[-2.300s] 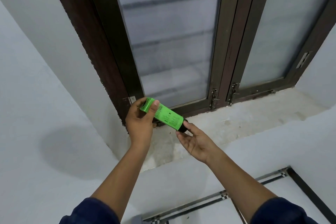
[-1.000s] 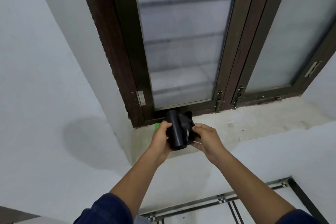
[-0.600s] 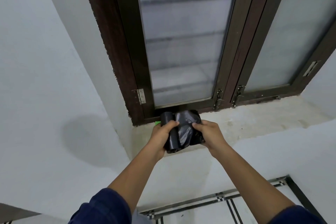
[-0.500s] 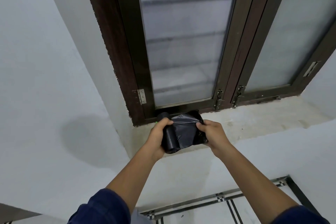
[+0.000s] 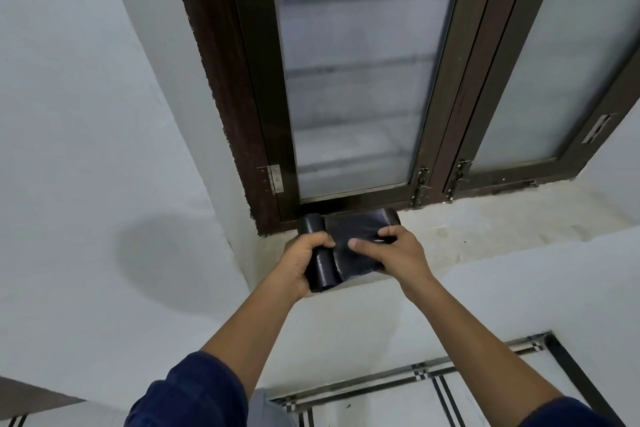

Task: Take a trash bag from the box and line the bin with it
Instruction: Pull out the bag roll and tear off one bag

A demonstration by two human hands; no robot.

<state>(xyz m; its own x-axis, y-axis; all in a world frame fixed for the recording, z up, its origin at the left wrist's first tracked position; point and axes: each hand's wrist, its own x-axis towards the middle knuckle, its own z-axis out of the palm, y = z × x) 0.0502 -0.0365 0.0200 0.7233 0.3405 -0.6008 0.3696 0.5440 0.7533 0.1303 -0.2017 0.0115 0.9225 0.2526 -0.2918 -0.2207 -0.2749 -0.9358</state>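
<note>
Our left fingers (image 5: 320, 239) were curled around the roll of black trash bags (image 5: 320, 262), clenched on it, while our right fingers (image 5: 388, 234) pinched the loose sheet of bag (image 5: 360, 229) drawn sideways off the roll. The left hand (image 5: 299, 263) and right hand (image 5: 398, 251) held the roll and sheet up over the pale windowsill (image 5: 485, 229), close to the dark window frame (image 5: 263, 107) with its frosted panes. Dark blue sleeves (image 5: 194, 392) covered our upper arms, and striped floor tiles (image 5: 415, 374) lay below
</note>
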